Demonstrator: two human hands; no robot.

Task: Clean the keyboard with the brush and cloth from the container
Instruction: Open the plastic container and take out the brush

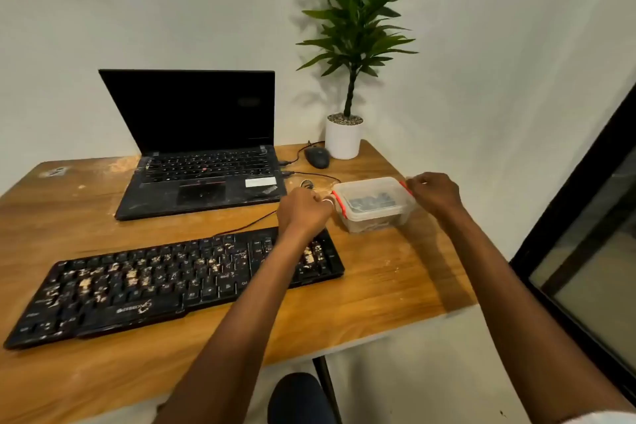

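Clock is from the person's seat, 12 = the wall.

Container (373, 217) is sitting on the table (395, 282) at about 1 o'clock, just past the right end of the keyboard (172, 279). It's near the keyboard, not touching as far as I'm seeing. Lid (364, 186) is on. Something dark is showing through it; can't tell brush from cloth.

Left hand (304, 208) is curling its fingers onto the left latch (339, 204), on the box's 9 o'clock side. Right hand (435, 193) is doing the same at the right latch (406, 186), on the 3 o'clock side. Fingertips are hiding behind the knuckles, so I can't tell if they're hooking under the tabs or just pressing on them. Neither hand is carrying anything else.

Handling, my read:
- Thin clear plastic box, probably light, with walls flexing a bit.
- It looks smooth, so it's likely sliding on the wood when one latch gets pulled.
- Best hold is the red tabs themselves, pulling both outward and up together so the box isn't skating or tipping. Then the lid by its rim.

Keyboard is lying at 10–11 o'clock, keys carrying pale crumbs, cable (247, 224) running up toward the laptop (199, 179) at 12. It's a stiff slab, so no lifting needed. Mouse (317, 157) and plant pot (343, 141) are sitting further back at 1 o'clock by the wall.
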